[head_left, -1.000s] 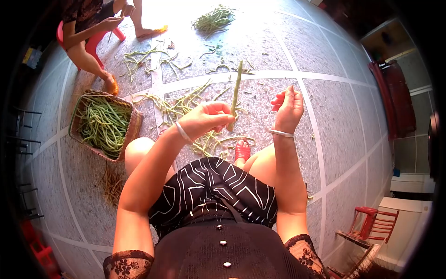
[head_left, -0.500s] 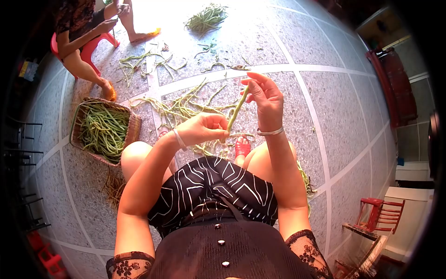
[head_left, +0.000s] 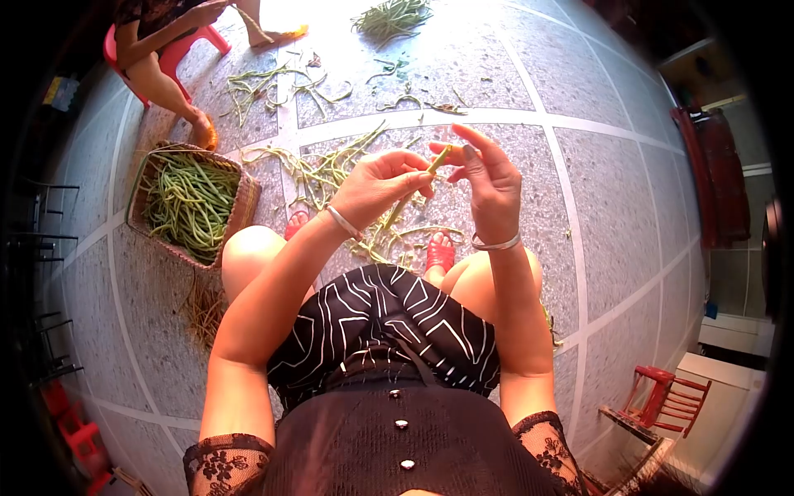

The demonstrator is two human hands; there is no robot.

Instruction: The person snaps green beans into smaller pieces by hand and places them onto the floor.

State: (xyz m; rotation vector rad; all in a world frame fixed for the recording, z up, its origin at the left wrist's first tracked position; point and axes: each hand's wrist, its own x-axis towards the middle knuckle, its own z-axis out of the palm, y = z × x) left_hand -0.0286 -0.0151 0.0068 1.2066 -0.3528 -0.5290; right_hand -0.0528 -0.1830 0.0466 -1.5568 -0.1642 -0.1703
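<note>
A green bean (head_left: 394, 213) is pinched between the thumb and fingers of my left hand (head_left: 382, 187). Its upper end sticks out past the fingertips, and its lower part slants down over the floor. My right hand (head_left: 490, 186) is raised beside it, with thumb and index finger at the bean's upper tip. Whether those fingers grip the tip is too small to tell. Under my hands, pale green strips and pods (head_left: 322, 178) lie scattered on the floor between my feet and beyond them.
A woven basket (head_left: 248, 202) full of long beans stands left of my knee. Another bean pile (head_left: 392, 18) lies at the top. A person (head_left: 153, 37) sits on a red stool (head_left: 174, 59) at upper left. A red chair (head_left: 662, 401) stands at lower right.
My left hand has moved up and slid along the bean toward its upper end, close to my right hand. My right hand has shifted slightly right and down.
</note>
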